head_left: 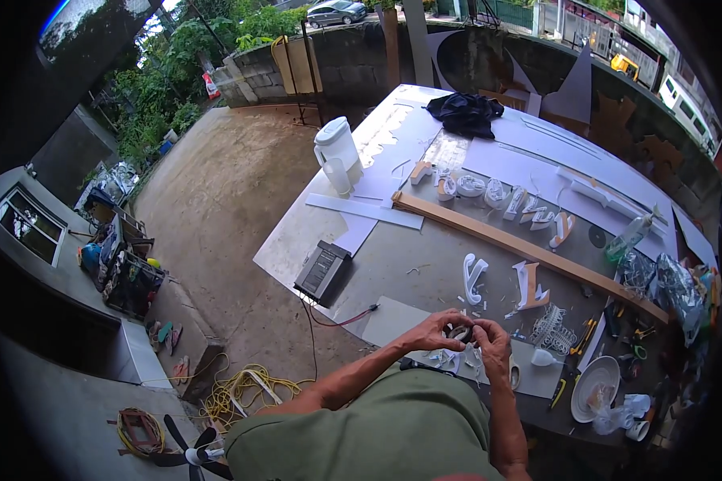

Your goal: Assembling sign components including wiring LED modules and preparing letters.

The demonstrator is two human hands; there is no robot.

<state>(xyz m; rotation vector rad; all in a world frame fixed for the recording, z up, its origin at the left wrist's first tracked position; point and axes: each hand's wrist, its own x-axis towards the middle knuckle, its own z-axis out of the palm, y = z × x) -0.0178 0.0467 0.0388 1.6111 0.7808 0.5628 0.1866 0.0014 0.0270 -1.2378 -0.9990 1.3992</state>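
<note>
Near the front edge of the table, my left hand (pixel 435 332) holds a small dark ring that looks like a roll of tape (pixel 459 332). The fingers of my right hand (pixel 493 346) pinch its right side. White scraps lie on the grey board (pixel 393 319) below my hands. Beyond them are a white curved letter piece (pixel 473 278) and a white letter piece with a tan face (pixel 531 287). A strip of white coiled pieces (pixel 553 329) lies right of my hands, above a small white bottle (pixel 543 357).
A long wooden bar (pixel 521 250) crosses the table, with several letter pieces (pixel 493 192) behind it. A grey power box (pixel 323 271) and a water pitcher (pixel 337 144) stand at left. At right are a white plate (pixel 582 410), hand tools and a green bottle (pixel 630 238).
</note>
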